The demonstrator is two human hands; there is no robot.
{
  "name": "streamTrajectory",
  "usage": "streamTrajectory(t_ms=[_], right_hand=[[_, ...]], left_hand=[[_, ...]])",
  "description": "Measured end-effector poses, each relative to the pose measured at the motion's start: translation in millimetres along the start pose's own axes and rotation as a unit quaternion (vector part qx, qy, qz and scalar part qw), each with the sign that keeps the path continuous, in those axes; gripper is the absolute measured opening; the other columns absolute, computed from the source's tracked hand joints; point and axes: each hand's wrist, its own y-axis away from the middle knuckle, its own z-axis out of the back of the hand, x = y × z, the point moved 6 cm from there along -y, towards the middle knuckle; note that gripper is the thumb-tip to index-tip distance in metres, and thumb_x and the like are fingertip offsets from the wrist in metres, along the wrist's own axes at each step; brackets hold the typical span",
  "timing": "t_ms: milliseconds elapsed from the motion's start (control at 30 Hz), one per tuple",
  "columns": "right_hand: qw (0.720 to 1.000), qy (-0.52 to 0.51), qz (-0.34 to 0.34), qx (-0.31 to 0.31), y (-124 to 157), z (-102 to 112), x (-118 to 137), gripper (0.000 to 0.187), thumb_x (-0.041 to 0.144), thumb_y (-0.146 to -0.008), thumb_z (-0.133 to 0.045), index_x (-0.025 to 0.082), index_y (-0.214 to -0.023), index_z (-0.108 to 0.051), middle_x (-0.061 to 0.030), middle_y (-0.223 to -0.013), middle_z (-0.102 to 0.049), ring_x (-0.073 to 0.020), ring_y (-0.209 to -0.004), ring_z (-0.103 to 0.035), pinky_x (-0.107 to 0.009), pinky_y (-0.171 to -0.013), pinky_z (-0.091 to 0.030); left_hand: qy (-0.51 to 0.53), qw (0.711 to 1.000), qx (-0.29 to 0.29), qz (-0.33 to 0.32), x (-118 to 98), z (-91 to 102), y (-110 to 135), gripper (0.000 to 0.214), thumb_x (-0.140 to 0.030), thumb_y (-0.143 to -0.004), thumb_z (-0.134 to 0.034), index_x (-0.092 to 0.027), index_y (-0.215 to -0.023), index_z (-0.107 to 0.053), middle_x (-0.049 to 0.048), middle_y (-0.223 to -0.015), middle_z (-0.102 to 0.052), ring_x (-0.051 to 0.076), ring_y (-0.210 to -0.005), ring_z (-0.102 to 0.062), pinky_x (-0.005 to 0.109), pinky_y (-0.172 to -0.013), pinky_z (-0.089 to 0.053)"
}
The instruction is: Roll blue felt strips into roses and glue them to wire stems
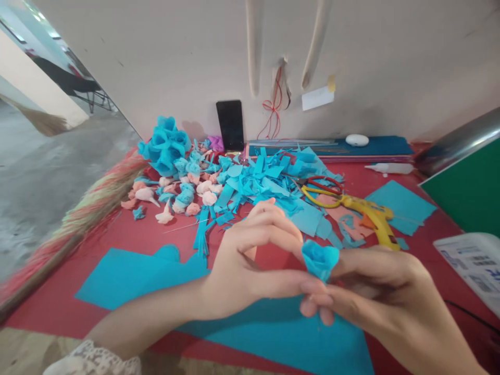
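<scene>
Both my hands meet over a red mat (140,234), holding a small rolled blue paper flower (320,259). My left hand (250,260) pinches the flower from the left, thumb under it and fingers curled above. From the right, my right hand (375,291) grips the flower's base between thumb and fingers. A large blue sheet (128,276) lies flat under my hands.
A heap of blue paper strips (265,182) and small blue and pink paper flowers (183,190) covers the mat's far side. A yellow glue gun (371,216), red-handled scissors (324,183), a glue bottle (390,168) and a phone (230,125) against the wall are nearby. A broom (78,219) lies left.
</scene>
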Motion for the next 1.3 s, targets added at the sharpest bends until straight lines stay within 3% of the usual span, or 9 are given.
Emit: streamTrajectory(t_ms=[267,333,467,633,733,867,1133,1300], right_hand=[[0.980,-0.149,-0.122,0.044,6.3,0.8,-19.4,0.011,0.015,-0.073,-0.070,0.022,-0.064,-0.066,0.0030,-0.057,-0.064,-0.0040,-0.042,-0.054,-0.004,-0.044,-0.043],[0.977,-0.140,-0.151,0.057,6.0,2.0,-20.2,0.012,0.014,-0.071,-0.070,0.022,-0.063,-0.066,0.0031,-0.056,-0.064,-0.0038,-0.042,-0.053,-0.004,-0.043,-0.042],[0.972,-0.102,-0.197,0.077,5.4,7.4,-19.5,0.015,0.015,-0.070,-0.068,0.021,-0.057,-0.062,0.0036,-0.054,-0.063,-0.0027,-0.040,-0.050,-0.003,-0.040,-0.038],[0.953,-0.085,-0.256,0.139,5.9,8.5,-22.9,0.020,0.018,-0.070,-0.066,0.019,-0.054,-0.054,0.0023,-0.051,-0.061,-0.0032,-0.037,-0.046,-0.006,-0.037,-0.036],[0.939,-0.096,-0.292,0.155,8.6,7.9,-26.6,0.020,0.021,-0.071,-0.065,0.018,-0.054,-0.054,0.0028,-0.051,-0.060,-0.0026,-0.036,-0.044,-0.005,-0.037,-0.037],[0.935,-0.083,-0.300,0.168,10.9,5.0,-28.8,0.015,0.023,-0.072,-0.065,0.018,-0.058,-0.060,0.0037,-0.052,-0.060,-0.0015,-0.038,-0.045,-0.003,-0.038,-0.037],[0.932,-0.073,-0.310,0.172,13.1,2.8,-29.8,0.013,0.017,-0.070,-0.065,0.020,-0.058,-0.062,0.0053,-0.051,-0.061,-0.0026,-0.038,-0.049,-0.004,-0.038,-0.039],[0.935,-0.066,-0.307,0.163,13.9,2.6,-28.6,0.014,0.016,-0.070,-0.065,0.021,-0.058,-0.061,0.0063,-0.049,-0.060,-0.0027,-0.038,-0.049,-0.004,-0.038,-0.038]], left_hand=[[0.027,0.995,0.068,0.063,9.8,-3.1,0.3,0.025,-0.039,-0.069,-0.070,-0.017,-0.071,-0.059,0.0010,-0.067,-0.057,0.015,-0.071,-0.051,0.033,-0.076,-0.038],[0.029,0.990,0.112,0.075,9.4,-3.8,-0.1,0.027,-0.037,-0.067,-0.072,-0.018,-0.082,-0.061,0.0021,-0.076,-0.061,0.016,-0.077,-0.053,0.032,-0.078,-0.039],[-0.010,0.977,0.200,0.073,1.7,-3.3,0.0,0.051,-0.025,-0.063,-0.076,-0.022,-0.108,-0.055,0.0024,-0.097,-0.061,0.017,-0.090,-0.056,0.034,-0.096,-0.034],[-0.096,0.962,0.252,0.033,-9.6,-3.8,-0.3,0.055,-0.006,-0.069,-0.061,-0.024,-0.119,-0.048,0.0027,-0.095,-0.063,0.019,-0.093,-0.055,0.040,-0.105,-0.025],[-0.109,0.960,0.256,0.029,-10.0,-5.3,-0.6,0.056,0.001,-0.068,-0.054,-0.024,-0.118,-0.048,0.0014,-0.091,-0.064,0.017,-0.090,-0.057,0.039,-0.108,-0.021],[-0.088,0.962,0.257,0.028,-7.7,-7.5,-0.3,0.046,-0.005,-0.073,-0.059,-0.023,-0.114,-0.050,-0.0004,-0.087,-0.065,0.014,-0.088,-0.056,0.038,-0.110,-0.017],[-0.099,0.961,0.256,0.026,-4.2,-7.9,0.5,0.051,-0.004,-0.067,-0.064,-0.025,-0.113,-0.052,-0.0017,-0.086,-0.069,0.017,-0.087,-0.054,0.041,-0.108,-0.019],[-0.087,0.957,0.277,0.023,-6.2,-9.2,-0.2,0.043,-0.014,-0.072,-0.067,-0.022,-0.112,-0.053,-0.0007,-0.086,-0.069,0.016,-0.088,-0.052,0.038,-0.109,-0.018]])
